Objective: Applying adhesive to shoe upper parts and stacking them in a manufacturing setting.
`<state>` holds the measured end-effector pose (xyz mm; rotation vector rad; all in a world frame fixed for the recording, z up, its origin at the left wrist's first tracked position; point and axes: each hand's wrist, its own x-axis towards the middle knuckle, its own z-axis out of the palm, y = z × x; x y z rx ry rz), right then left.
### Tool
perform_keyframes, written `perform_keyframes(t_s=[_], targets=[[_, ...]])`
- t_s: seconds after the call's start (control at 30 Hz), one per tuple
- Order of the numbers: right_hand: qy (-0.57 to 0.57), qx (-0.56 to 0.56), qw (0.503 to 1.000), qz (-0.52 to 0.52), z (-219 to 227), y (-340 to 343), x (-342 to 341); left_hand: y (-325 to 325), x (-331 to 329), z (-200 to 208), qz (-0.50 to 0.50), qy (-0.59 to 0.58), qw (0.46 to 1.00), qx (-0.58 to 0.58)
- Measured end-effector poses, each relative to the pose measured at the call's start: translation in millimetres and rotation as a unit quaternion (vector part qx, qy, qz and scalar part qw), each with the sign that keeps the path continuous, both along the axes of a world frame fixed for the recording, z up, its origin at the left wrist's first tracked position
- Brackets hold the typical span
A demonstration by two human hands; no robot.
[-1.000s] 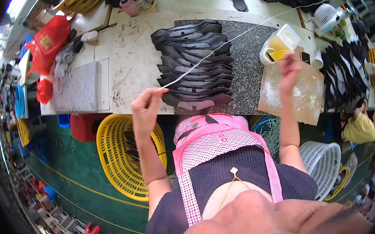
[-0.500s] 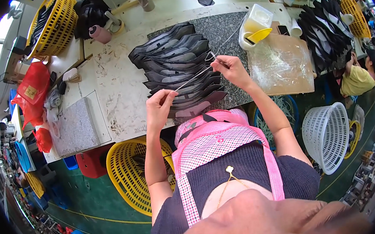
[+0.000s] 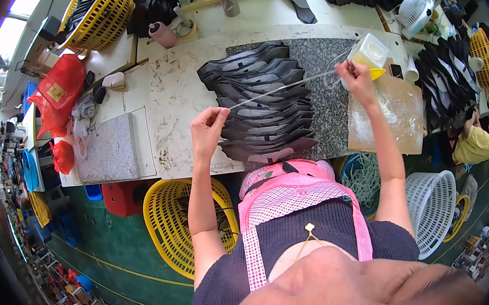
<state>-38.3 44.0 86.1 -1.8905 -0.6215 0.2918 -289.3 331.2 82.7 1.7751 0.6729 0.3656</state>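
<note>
A thin, pale strip [image 3: 277,90] is stretched almost straight between my two hands, over a row of overlapping dark grey curved flat pieces [image 3: 266,100]. My left hand [image 3: 208,133] pinches one end at the row's left edge. Higher up and farther right, my right hand [image 3: 359,82] has its fingers closed on the other end, in front of a white tub [image 3: 369,51] with a yellow part. Fine loops of the strip trail beside that hand. The dark pieces lie on a speckled grey stone slab [image 3: 331,106], and neither hand appears to grip them.
A whitish-stained brown board [image 3: 391,118] lies right of the slab; more dark pieces [image 3: 443,71] are piled beyond it. Another stone slab [image 3: 106,148] and a red bag [image 3: 59,91] are at left. Yellow [image 3: 160,219] and white [image 3: 435,202] baskets stand below the table edge.
My right hand has moved right and away from my left hand, drawing the strip out longer across the dark pieces. The small loop beside the right hand has opened out. The whole view has shifted.
</note>
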Motion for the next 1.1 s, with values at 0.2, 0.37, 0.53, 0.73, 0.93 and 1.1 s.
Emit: perform_keyframes(t_s=[0.2,0.37,0.53,0.73,0.93,1.1], targets=[[-0.273,-0.088,0.954,-0.084,35,48,96,22,69,20,0.013,-0.035,0.996,0.086],[-0.281,0.006,0.959,0.029,44,138,36,17,120,4,-0.086,-0.087,0.99,0.069],[0.133,-0.08,0.957,0.246,-19,165,7,35,142,-17,-0.156,0.008,0.985,0.072],[0.184,0.055,0.974,0.124,-83,184,45,106,147,-81,-0.093,0.029,0.995,-0.011],[0.133,-0.006,0.991,0.029,-99,202,72,160,159,-120,-0.092,0.12,0.988,0.01],[0.028,-0.176,0.984,0.024,-107,191,78,177,162,-139,-0.126,0.2,0.971,0.041]])
